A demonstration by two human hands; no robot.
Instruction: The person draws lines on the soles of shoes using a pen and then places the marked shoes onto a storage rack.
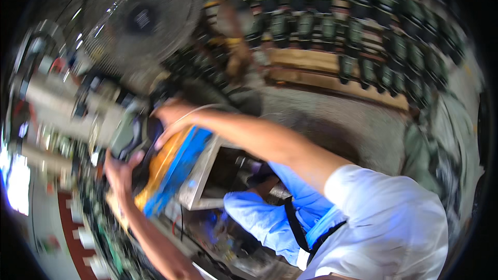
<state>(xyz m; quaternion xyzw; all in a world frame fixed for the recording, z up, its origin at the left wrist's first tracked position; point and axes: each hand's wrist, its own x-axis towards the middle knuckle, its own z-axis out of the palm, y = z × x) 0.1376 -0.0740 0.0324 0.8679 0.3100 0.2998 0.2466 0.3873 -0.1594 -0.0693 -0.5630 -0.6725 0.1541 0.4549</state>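
Caught in motion blur in a crowded workroom, in a white shirt [389,223], blue trousers [259,223] and a black strap [295,223], with both arms stretched toward a tabletop [176,173] of orange and blue. Shown just beyond the orange part, between right hand [170,115] and left hand [122,170]: a grey-green and black shoe [124,134], too smeared to tell as resting or lifted. Gripping the dark side of the shoe with the right hand, from above, between fingers and thumb. Reaching to the near end with the left, thumb and fingers parted; impossible to tell in the blur whether closed on the shoe or only touching. Visible under the tabletop, a pale frame [199,179] near the bent knee. Looming behind the hands, a large round fan [140,21]. Lined up across the far side, rows of dark green shoes [306,26] over wooden rails [306,59]. Heaped at far right, grey-green cloth [456,135]. Glaring at far left, a bright window [18,179].
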